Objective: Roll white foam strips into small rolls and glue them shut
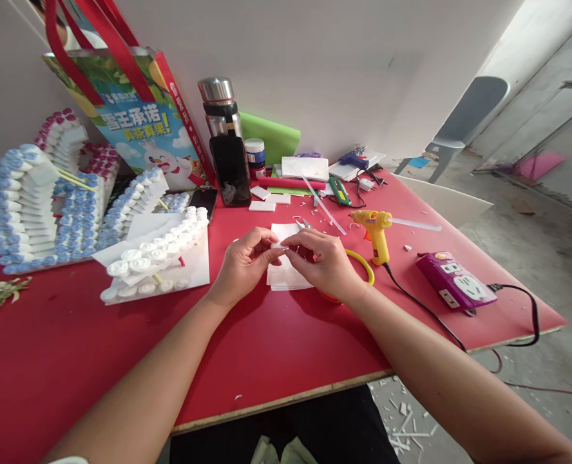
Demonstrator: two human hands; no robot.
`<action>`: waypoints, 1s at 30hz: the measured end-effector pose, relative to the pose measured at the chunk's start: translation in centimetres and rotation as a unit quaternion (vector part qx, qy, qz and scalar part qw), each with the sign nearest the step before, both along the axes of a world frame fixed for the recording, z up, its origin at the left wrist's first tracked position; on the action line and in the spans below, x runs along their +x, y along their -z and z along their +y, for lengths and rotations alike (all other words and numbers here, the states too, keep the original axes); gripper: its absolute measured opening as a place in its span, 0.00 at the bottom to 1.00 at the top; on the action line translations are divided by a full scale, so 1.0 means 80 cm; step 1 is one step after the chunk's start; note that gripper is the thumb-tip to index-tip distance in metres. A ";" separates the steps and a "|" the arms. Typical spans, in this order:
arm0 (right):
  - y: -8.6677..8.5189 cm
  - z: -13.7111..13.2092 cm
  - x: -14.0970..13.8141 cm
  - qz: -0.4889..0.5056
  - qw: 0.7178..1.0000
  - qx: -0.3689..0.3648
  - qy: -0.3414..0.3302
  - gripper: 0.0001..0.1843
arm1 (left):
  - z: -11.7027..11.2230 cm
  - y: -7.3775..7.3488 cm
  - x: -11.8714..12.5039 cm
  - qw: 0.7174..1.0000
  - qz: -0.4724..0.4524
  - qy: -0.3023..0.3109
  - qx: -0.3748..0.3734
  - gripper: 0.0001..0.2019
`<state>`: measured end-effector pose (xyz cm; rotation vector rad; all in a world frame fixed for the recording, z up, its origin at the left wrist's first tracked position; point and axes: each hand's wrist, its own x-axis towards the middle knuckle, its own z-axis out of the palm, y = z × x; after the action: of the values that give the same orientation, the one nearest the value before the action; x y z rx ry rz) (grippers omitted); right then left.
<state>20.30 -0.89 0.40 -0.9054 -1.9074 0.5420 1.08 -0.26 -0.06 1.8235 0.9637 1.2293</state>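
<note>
My left hand (244,265) and my right hand (325,262) meet over the red table (276,348), fingertips pinched together on a small white foam piece (280,245). Under them lies a stack of white foam sheets (285,277). A yellow-handled pair of scissors (363,262) lies partly hidden beneath my right hand. A yellow glue gun (375,232) stands just right of my right hand, with a glue stick poking out of its back.
A purple power strip (455,281) with black cable sits at the right edge. A white foam-and-bottle-cap model (155,258) and blue-capped ones (49,206) stand at left. A bag (136,122), flask (221,106), phone (230,171) and tools line the wall.
</note>
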 end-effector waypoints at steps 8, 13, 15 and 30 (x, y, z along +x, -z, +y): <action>0.001 0.002 0.002 -0.009 1.000 0.000 0.001 0.08 | 0.001 0.005 -0.003 1.000 0.026 0.004 -0.006 0.11; 0.002 0.003 0.002 -0.011 1.000 -0.001 0.001 0.09 | 0.001 0.007 -0.002 1.000 0.018 0.001 -0.002 0.12; 0.002 0.003 0.002 -0.012 1.000 -0.001 0.002 0.09 | 0.001 0.007 -0.001 1.000 0.015 -0.001 0.000 0.12; 0.000 0.000 0.001 -0.014 1.000 0.000 0.003 0.10 | -0.003 -0.002 0.003 1.000 0.014 0.001 -0.019 0.17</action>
<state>20.41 -0.92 0.43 -0.9230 -1.9287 0.5294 1.28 -0.47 0.07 1.8172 0.9936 1.1792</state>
